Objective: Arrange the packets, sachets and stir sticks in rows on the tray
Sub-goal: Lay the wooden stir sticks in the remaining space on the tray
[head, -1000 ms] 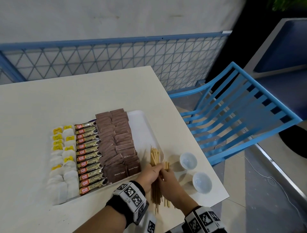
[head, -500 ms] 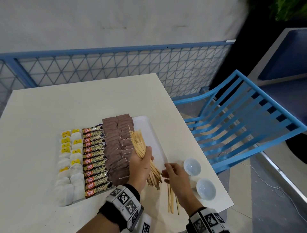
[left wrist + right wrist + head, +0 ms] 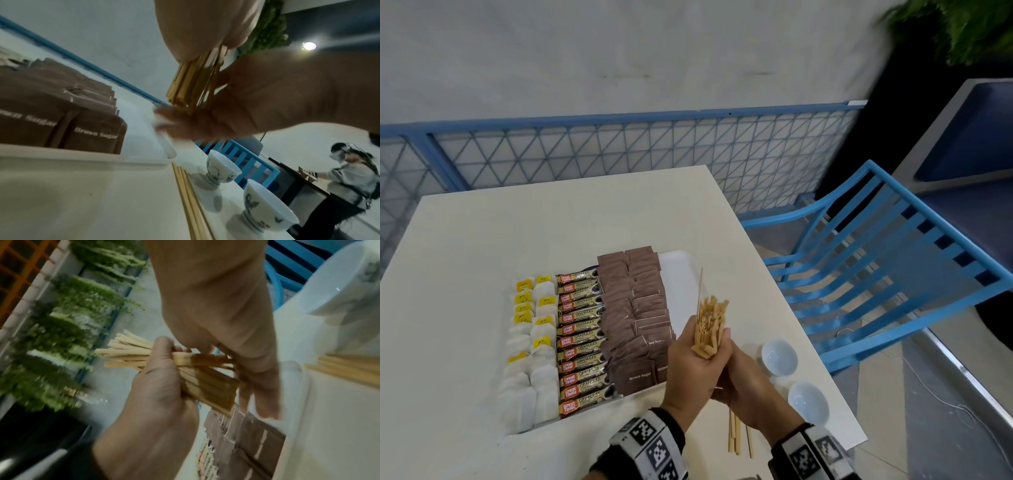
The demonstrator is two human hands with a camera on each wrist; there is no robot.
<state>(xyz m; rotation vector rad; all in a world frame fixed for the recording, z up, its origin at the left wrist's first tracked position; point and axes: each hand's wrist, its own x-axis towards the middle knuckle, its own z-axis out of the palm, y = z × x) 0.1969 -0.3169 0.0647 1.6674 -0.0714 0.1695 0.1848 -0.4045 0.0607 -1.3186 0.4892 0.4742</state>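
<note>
Pale counter [image 3: 482,240] | bundle of stir sticks [image 3: 710,327] now upright just right of tray [image 3: 681,274], left hand [image 3: 693,370] gripping | right hand [image 3: 748,383] back cupping bottom ends, grip unclear | loose sticks [image 3: 738,437] lie near tray corner | squaring before last row

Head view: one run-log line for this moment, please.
left hand: grips bundle of wooden stir sticks | right hand: under bundle, grip unclear | white tray: right strip bare

brown sachets [image 3: 635,375]: "Brown Sugar" | coffee sticks [image 3: 582,346]: "GRANULES"
</note>
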